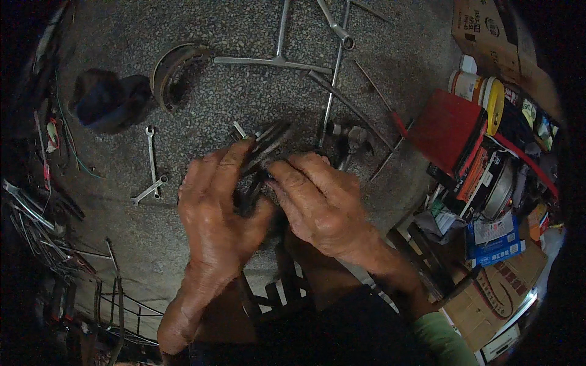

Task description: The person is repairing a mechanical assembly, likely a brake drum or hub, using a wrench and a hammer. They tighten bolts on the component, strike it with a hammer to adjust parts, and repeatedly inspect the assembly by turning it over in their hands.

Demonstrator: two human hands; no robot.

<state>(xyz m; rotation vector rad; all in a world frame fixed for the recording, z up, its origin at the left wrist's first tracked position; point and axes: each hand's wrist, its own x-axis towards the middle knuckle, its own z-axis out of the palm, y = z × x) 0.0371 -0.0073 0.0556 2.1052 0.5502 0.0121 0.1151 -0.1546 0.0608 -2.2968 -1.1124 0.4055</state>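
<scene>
Between my two hands, low over the speckled floor, is a dark, grimy curved part point(270, 143) that looks like a brake shoe. My left hand point(213, 192) is closed around its left side, with the thumb reaching across below. The fingers of my right hand point(320, 201) are bent and press against its right side. Much of the part is covered by my fingers. A similar curved shoe point(160, 76) lies on the floor ahead, to the left. Two wrenches point(152, 161) lie left of my left hand, one crossing the other's end.
Ahead lie T-handle wrenches point(250, 60), a hammer point(355, 139) and a red-handled screwdriver point(399, 124). A dark cloth-like bundle point(101, 100) sits far left. Metal tools point(30, 207) crowd the left edge. On the right are a red case point(448, 131), tubs and cardboard boxes point(500, 299).
</scene>
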